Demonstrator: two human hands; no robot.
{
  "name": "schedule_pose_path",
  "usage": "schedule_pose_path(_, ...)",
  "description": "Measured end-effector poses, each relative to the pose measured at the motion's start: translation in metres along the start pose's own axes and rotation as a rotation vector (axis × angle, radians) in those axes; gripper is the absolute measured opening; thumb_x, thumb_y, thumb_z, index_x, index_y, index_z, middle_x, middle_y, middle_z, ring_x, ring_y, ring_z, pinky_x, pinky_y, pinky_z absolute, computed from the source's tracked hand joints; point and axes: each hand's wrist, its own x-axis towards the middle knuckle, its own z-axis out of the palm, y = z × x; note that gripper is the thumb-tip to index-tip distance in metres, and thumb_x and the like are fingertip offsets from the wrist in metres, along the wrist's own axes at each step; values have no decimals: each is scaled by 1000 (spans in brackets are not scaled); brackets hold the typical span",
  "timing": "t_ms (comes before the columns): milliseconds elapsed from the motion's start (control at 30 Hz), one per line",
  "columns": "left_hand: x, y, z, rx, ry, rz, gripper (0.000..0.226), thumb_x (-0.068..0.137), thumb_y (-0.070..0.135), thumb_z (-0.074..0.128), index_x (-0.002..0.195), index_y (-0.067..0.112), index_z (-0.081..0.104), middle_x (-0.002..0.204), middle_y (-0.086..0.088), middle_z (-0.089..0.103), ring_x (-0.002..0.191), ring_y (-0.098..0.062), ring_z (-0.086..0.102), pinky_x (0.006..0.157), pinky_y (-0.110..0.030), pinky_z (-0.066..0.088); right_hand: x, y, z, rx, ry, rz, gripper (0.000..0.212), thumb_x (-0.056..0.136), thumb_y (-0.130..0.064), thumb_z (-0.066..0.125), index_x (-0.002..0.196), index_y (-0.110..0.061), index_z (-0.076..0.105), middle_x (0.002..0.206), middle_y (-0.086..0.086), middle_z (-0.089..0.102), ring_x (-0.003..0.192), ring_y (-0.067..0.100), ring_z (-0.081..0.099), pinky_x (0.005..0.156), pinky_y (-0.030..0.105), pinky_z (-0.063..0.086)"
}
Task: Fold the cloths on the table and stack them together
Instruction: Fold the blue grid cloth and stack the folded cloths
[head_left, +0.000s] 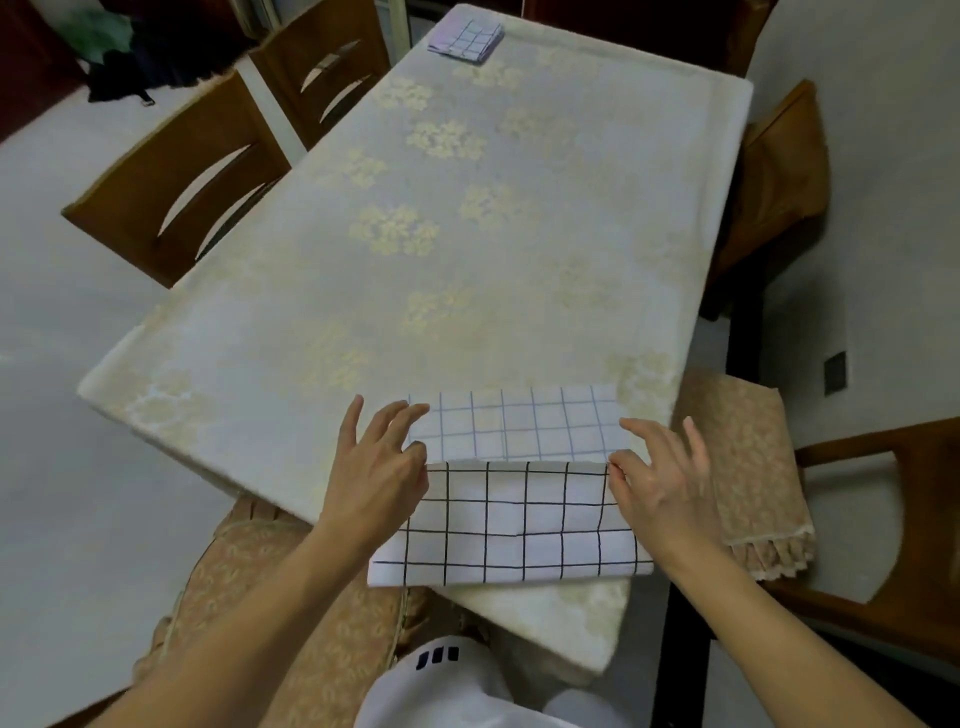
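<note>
From my head camera I look down on a long table under a pale cream tablecloth with faint yellow flower clusters (467, 249). At the near edge lies the white cloth with a dark grid pattern (519, 519), partly folded: the bottom layer shows bold black lines, and the flap turned over it toward the far side shows thinner bluish lines. The fold edge runs across between my two hands.

My left hand (376, 467) sits at the cloth's left end. Its thumb and forefinger are pinched together on the corner of the flap, while the other fingers (353, 415) are spread and lifted over the tablecloth. My right hand (665, 478) is at the right end, thumb and forefinger closed on the flap's edge at the fold, the remaining fingers fanned out toward the table's right side. Both forearms reach in from the bottom of the view.

At the far end of the table, well apart from my hands, rests a small folded cloth with a blue grid on white (466, 40), lying flat near the far edge.

Two brown wooden chairs with curved slots in their backs (176, 171) stand along the left side. On the right, a tan patterned chair cushion with a fringe (748, 467) lies just beside the table's corner. A similar patterned cushion is under me, and white fabric with short black bars (441, 670) shows at the bottom.
</note>
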Motion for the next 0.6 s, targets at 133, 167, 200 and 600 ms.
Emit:
schedule_pose_path(133, 36, -17, 24, 3, -40, 49, 9, 70, 17, 80, 68, 13, 72, 134, -10, 62, 128, -30, 55, 111, -65, 28, 28, 8, 31, -23, -40, 4, 9, 79, -8, 77, 74, -12, 71, 119, 11, 66, 108, 29, 64, 116, 58, 27)
schedule_pose_path(167, 43, -20, 29, 0, -52, 53, 9, 70, 18, 80, 70, 13, 73, 134, -10, 62, 127, -30, 55, 111, -65, 29, 34, 9, 39, -23, -53, 8, 8, 79, -8, 77, 74, -12, 71, 120, 11, 66, 108, 28, 64, 116, 57, 27)
schedule_pose_path(200, 50, -24, 35, -8, -59, 50, 9, 71, 18, 80, 71, 13, 73, 133, -10, 63, 126, -30, 56, 111, -65, 29, 39, 10, 46, -23, -61, 12, 9, 78, -7, 77, 74, -12, 71, 120, 10, 66, 108, 28, 64, 116, 57, 27)
schedule_pose_path(600, 93, -45, 84, -48, -87, -38, 9, 75, 18, 78, 77, 11, 72, 128, -12, 65, 121, -32, 59, 111, -65, 30, 86, 35, 106, -19, -191, -2, 12, 81, -7, 76, 76, -12, 67, 123, 12, 64, 113, 28, 59, 116, 55, 28)
